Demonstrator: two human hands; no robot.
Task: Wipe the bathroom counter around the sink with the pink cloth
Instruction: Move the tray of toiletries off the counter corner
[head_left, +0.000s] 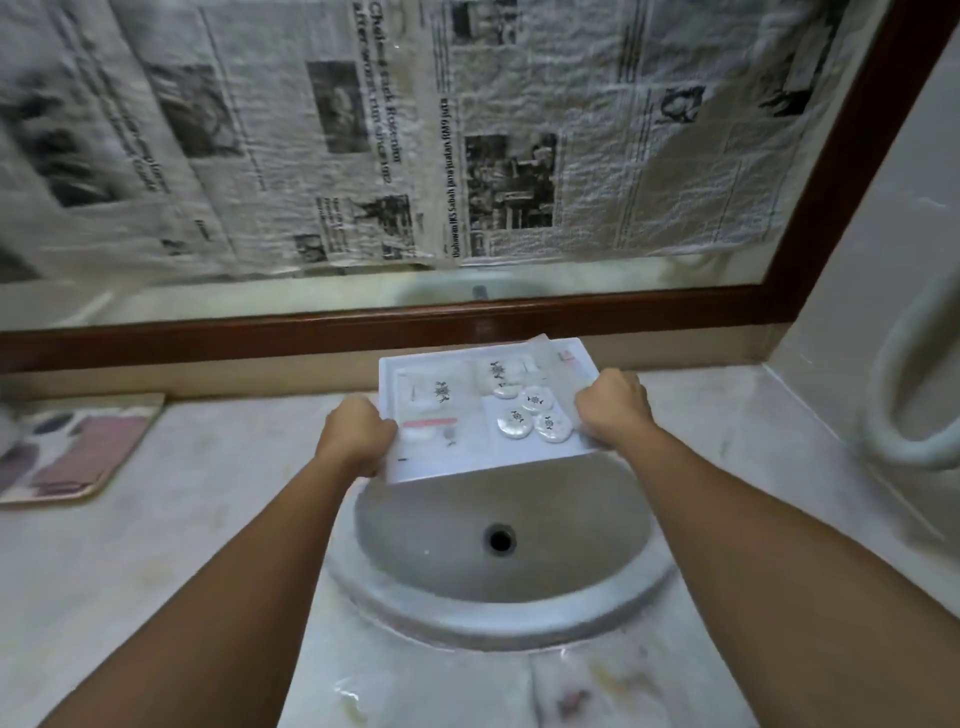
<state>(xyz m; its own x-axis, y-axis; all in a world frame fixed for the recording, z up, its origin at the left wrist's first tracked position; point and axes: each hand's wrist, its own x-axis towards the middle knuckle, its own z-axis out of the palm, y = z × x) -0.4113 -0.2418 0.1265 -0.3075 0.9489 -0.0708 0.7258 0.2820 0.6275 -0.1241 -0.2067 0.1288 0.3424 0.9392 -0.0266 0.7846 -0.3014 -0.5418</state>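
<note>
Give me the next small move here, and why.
Probably carry the white tray sideways and set it on the bare counter. The left hand and right hand grip its side edges, holding it over the back of the sink. No pink cloth is in hand.

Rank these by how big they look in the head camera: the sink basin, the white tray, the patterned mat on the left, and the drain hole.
1. Sink basin
2. White tray, held by both hands; part overhangs the basin
3. Patterned mat, cut off by the frame edge, so unsure against the tray
4. Drain hole
</note>
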